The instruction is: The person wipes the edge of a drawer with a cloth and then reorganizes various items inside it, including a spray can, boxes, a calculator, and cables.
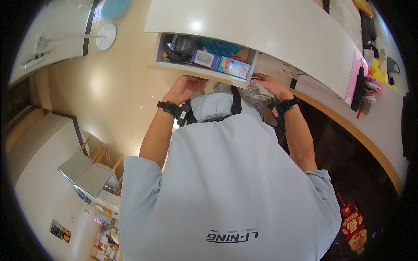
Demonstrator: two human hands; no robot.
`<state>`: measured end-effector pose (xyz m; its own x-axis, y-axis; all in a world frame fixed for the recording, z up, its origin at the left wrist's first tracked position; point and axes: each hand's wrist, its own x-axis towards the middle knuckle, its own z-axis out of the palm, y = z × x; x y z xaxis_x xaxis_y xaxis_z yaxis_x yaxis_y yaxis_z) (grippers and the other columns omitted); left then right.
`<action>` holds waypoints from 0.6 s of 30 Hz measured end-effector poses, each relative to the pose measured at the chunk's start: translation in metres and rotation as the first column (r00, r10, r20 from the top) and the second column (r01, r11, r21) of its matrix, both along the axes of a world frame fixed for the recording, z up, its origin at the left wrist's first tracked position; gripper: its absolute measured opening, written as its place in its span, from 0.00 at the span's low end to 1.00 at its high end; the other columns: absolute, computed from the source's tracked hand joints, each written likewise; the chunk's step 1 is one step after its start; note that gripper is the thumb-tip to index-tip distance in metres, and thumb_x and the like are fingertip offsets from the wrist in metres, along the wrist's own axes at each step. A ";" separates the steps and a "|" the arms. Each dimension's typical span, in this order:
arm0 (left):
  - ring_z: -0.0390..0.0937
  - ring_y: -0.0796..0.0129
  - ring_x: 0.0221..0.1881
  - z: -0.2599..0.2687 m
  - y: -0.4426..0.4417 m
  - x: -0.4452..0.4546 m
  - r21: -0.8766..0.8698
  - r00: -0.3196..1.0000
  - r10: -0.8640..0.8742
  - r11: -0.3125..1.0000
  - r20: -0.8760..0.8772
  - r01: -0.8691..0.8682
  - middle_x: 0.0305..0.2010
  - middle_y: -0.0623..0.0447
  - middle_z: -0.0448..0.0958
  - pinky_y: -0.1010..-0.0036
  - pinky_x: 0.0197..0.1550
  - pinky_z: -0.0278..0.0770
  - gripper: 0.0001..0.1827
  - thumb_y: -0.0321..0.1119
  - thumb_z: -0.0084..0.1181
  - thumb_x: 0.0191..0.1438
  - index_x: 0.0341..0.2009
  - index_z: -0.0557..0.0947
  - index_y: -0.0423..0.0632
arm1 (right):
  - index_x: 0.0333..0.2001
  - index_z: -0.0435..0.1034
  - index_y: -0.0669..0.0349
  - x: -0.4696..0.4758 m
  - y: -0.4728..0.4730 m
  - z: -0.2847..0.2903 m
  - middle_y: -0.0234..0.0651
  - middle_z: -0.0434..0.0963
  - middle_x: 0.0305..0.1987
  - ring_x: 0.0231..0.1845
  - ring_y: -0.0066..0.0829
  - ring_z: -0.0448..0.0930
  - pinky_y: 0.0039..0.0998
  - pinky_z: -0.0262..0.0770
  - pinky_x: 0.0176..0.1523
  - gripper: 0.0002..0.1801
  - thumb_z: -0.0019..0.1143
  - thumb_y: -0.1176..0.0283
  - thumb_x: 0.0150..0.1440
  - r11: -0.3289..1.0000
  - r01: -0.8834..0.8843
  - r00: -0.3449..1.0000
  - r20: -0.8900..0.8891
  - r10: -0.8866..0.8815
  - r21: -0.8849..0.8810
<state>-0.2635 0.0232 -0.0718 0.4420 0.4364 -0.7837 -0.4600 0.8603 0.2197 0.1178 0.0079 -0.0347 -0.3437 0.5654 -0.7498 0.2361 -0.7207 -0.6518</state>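
Observation:
A white drawer [200, 70] stands pulled out beneath a long white tabletop. Inside lie a blue and white box [205, 59], a light-blue box [233, 67], a dark clear container [186, 45] and a blue patterned item [218, 46]. My left hand [187, 88] is at the drawer front's lower edge, fingers curled; whether it grips the edge cannot be told. A crumpled grey cloth [260, 93] is bunched in my right hand [270, 85], beside the drawer's right front corner, with the fingertips close to that corner. Black straps with small devices circle both wrists.
A white fan [38, 52] and a round white base [106, 36] show at upper left. A grey folding chair [89, 173] stands lower left. Small items hang at the tabletop's right end, near a yellow plush toy [377, 71]. A red decoration [352, 223] lies on a dark surface, lower right.

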 end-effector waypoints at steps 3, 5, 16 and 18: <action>0.76 0.54 0.59 -0.002 0.003 -0.014 0.036 0.996 -0.092 0.995 -0.001 0.092 0.56 0.41 0.78 0.60 0.65 0.73 0.16 0.26 0.48 0.62 0.53 0.77 0.35 | 0.65 0.66 0.70 -0.018 -0.008 0.020 0.45 0.74 0.64 0.62 0.32 0.74 0.28 0.66 0.67 0.33 0.57 0.59 0.63 0.990 0.132 0.991 0.007 -0.132 -0.057; 0.78 0.56 0.57 0.003 0.015 -0.009 0.066 0.958 -0.275 0.958 -0.085 0.280 0.56 0.42 0.78 0.61 0.62 0.75 0.16 0.28 0.49 0.63 0.53 0.78 0.37 | 0.64 0.67 0.70 -0.008 -0.021 -0.008 0.43 0.77 0.61 0.59 0.31 0.77 0.28 0.71 0.64 0.31 0.55 0.59 0.65 0.977 0.211 0.977 0.043 -0.210 -0.026; 0.75 0.52 0.61 -0.017 0.028 -0.134 0.264 0.896 -0.207 0.908 -0.393 0.325 0.62 0.43 0.75 0.57 0.63 0.76 0.25 0.46 0.42 0.69 0.63 0.70 0.42 | 0.55 0.74 0.64 -0.050 -0.057 0.003 0.33 0.82 0.49 0.45 0.25 0.82 0.25 0.79 0.50 0.21 0.47 0.59 0.70 0.764 0.608 0.770 -0.075 -0.633 -0.216; 0.74 0.51 0.63 -0.023 0.035 -0.152 0.229 0.906 -0.052 0.960 -0.419 0.162 0.62 0.42 0.75 0.54 0.63 0.76 0.27 0.49 0.41 0.69 0.63 0.71 0.42 | 0.52 0.75 0.61 -0.063 -0.060 0.008 0.33 0.83 0.47 0.43 0.25 0.83 0.24 0.80 0.45 0.20 0.44 0.58 0.71 0.718 0.664 0.730 -0.030 -0.683 -0.208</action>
